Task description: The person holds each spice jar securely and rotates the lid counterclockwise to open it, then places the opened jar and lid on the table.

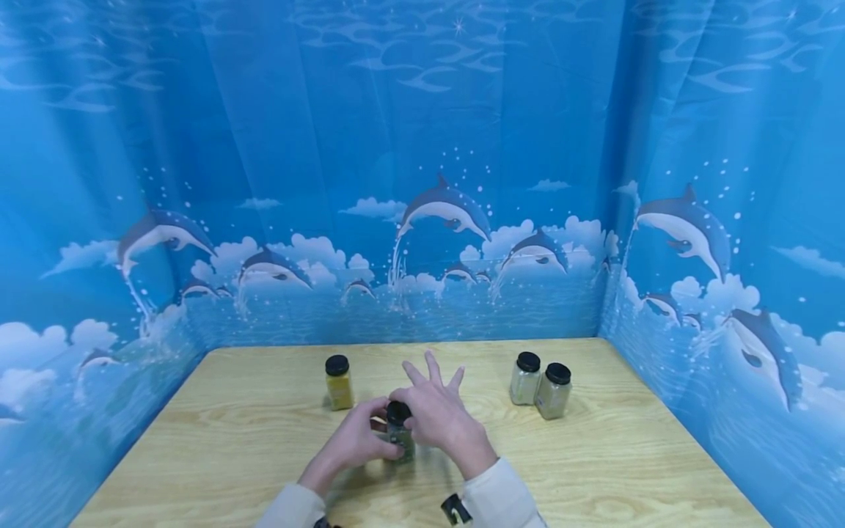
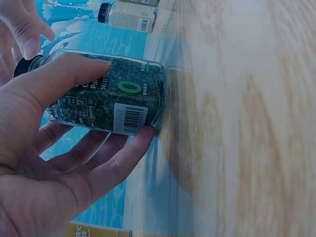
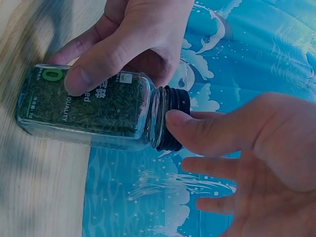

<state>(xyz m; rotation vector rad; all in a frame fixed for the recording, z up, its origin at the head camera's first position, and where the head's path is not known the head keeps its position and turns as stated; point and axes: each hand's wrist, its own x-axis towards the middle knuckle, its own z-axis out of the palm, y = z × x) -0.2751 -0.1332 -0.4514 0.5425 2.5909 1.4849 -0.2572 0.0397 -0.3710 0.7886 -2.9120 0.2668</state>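
Note:
A square glass jar of dried green herbs (image 3: 108, 116) stands upright on the table in the middle of the head view. My left hand (image 1: 359, 438) holds its body from the left, thumb across the label and fingers around the far side, as the left wrist view shows. The black lid (image 3: 180, 101) is pinched between the thumb and forefinger of my right hand (image 1: 439, 416); the other fingers of that hand are spread out straight. In the right wrist view, ridges of the neck (image 3: 161, 118) show beside the lid.
Left of and behind the herb jar stands a yellow spice jar (image 1: 339, 389) with a black lid. Two pale-filled jars, one whitish (image 1: 524, 383) and one greyish-beige (image 1: 552, 398), stand close together on the right. A blue dolphin-print curtain (image 1: 317, 176) surrounds the wooden table (image 1: 607, 469).

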